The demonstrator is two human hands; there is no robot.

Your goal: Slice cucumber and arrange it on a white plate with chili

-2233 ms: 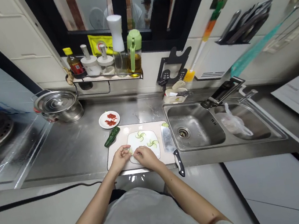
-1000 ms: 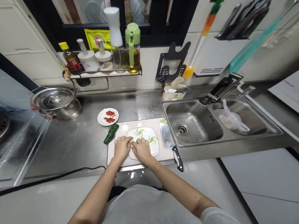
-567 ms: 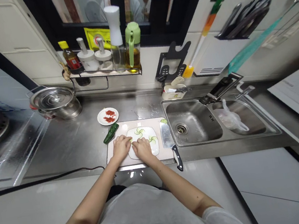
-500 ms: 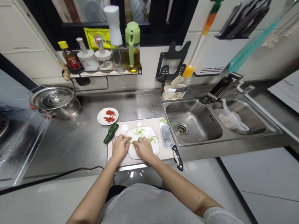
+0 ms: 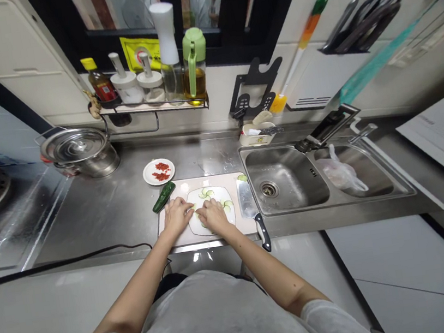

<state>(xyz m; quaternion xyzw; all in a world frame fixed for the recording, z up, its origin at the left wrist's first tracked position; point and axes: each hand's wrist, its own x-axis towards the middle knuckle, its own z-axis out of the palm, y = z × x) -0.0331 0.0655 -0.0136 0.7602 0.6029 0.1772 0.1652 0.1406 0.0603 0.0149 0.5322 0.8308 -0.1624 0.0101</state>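
A white squarish plate (image 5: 220,193) lies on a pale cutting board (image 5: 183,185). Thin cucumber slices form a curved pinwheel (image 5: 206,193) at its far side, and more slices (image 5: 226,205) lie to the right. My left hand (image 5: 178,215) reaches over the plate's left edge, fingertips pinched at a cucumber slice (image 5: 194,210). Facing it, my right hand (image 5: 213,215) has its fingers closed at the same small spot, partly covering the slices. A dark green cucumber piece (image 5: 164,197) rests at the board's left corner. The kitchen knife (image 5: 246,199) lies along the right side.
Behind the board stands a small plate with chopped red bits (image 5: 161,177). A double sink (image 5: 285,179) is on the right, with a plastic bag (image 5: 340,172) in it. The knife handle (image 5: 262,232) juts past the counter edge. A lidded pot (image 5: 92,157) stands left.
Both hands stay over the plate, with the right hand's fingers slightly shifted at the slices. The whole view has moved a little.
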